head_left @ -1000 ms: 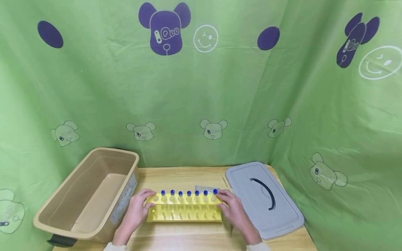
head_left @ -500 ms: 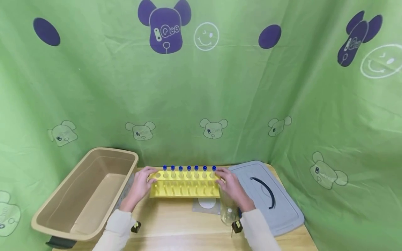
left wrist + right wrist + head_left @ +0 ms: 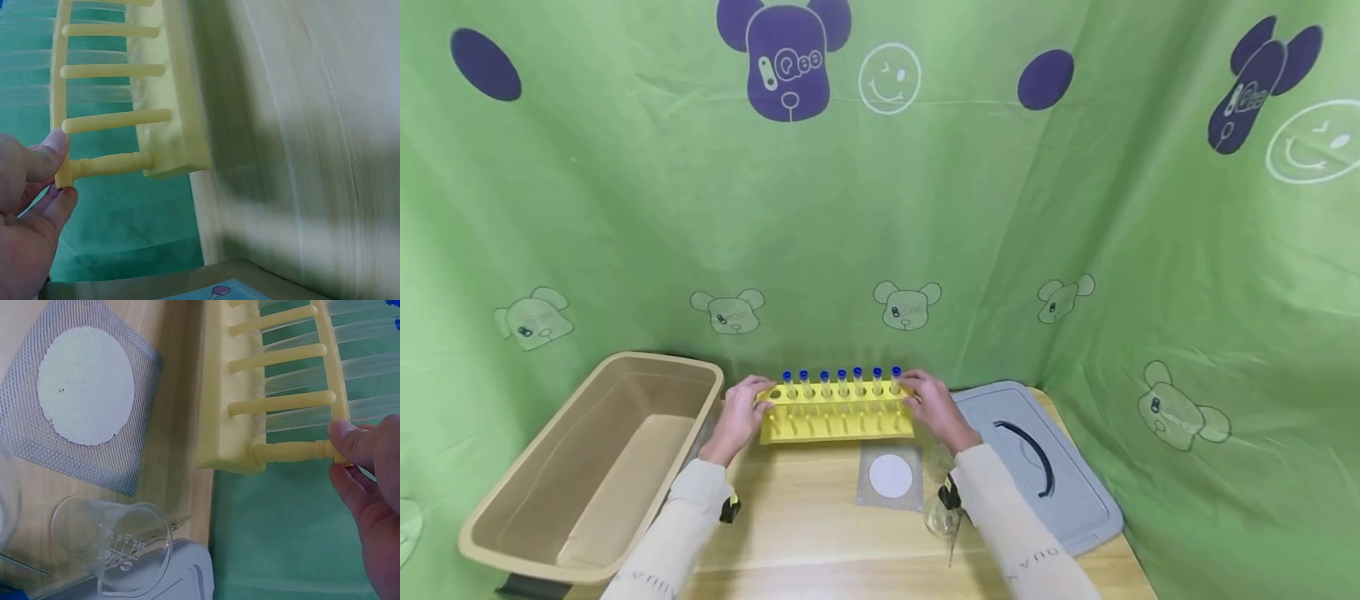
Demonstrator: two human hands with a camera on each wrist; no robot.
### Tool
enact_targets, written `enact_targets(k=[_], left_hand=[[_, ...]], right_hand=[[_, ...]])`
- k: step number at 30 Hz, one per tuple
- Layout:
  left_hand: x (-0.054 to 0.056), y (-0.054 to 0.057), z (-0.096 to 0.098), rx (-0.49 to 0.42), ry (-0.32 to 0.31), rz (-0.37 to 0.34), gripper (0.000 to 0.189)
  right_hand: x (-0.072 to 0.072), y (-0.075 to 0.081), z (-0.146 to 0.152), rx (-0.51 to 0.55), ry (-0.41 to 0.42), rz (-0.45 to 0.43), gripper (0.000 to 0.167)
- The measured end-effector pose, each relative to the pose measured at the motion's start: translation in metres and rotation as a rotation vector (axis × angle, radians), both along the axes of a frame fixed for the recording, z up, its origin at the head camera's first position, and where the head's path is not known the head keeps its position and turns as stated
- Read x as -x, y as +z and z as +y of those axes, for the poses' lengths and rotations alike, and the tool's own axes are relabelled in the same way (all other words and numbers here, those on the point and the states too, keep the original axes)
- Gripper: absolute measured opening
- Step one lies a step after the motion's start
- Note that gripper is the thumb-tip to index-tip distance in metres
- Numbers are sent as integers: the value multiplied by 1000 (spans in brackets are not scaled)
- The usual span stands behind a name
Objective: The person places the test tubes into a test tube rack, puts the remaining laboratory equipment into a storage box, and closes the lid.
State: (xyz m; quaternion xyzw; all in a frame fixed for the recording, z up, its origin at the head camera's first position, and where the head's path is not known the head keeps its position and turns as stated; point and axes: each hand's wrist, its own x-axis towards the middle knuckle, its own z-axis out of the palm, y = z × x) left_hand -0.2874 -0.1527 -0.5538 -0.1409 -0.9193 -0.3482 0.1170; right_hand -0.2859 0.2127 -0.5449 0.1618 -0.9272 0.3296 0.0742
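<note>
A yellow test tube rack [image 3: 838,433] stands at the back of the wooden table in the head view. A row of clear test tubes with blue caps [image 3: 842,374] sits in its top plate; the leftmost hole holds none. My left hand [image 3: 737,418] pinches the left end of that top plate between thumb and fingers, as the left wrist view confirms on the rack's end [image 3: 109,164]. On the opposite end my right hand [image 3: 936,410] pinches the plate, close to the last tube. In the right wrist view, the right thumb lies on top of the rack's end [image 3: 294,452].
Left of the rack stands a brown plastic bin [image 3: 471,533]. A grey lid [image 3: 1015,442] with a black handle lies at right. Between them are a wire gauze mat [image 3: 868,492] with a white disc, a glass beaker [image 3: 147,550] and another glass vessel [image 3: 940,521]. Green curtain [image 3: 820,217] hangs behind.
Both hands have moved the rack away from me to the table's back edge. The gauze mat and glassware, partly covered before, now show in front of it.
</note>
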Motion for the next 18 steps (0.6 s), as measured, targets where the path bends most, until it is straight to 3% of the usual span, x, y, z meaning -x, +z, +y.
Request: enact_targets(k=[6, 12, 18], left_hand=[[11, -9, 3, -7, 23, -83, 42], [21, -20, 3, 0, 17, -45, 42], [30, -31, 5, -40, 14, -108, 43]], right_hand=[[16, -10, -3, -15, -8, -61, 41], [25, -19, -5, -37, -19, -66, 36], [33, -25, -7, -56, -45, -81, 36]])
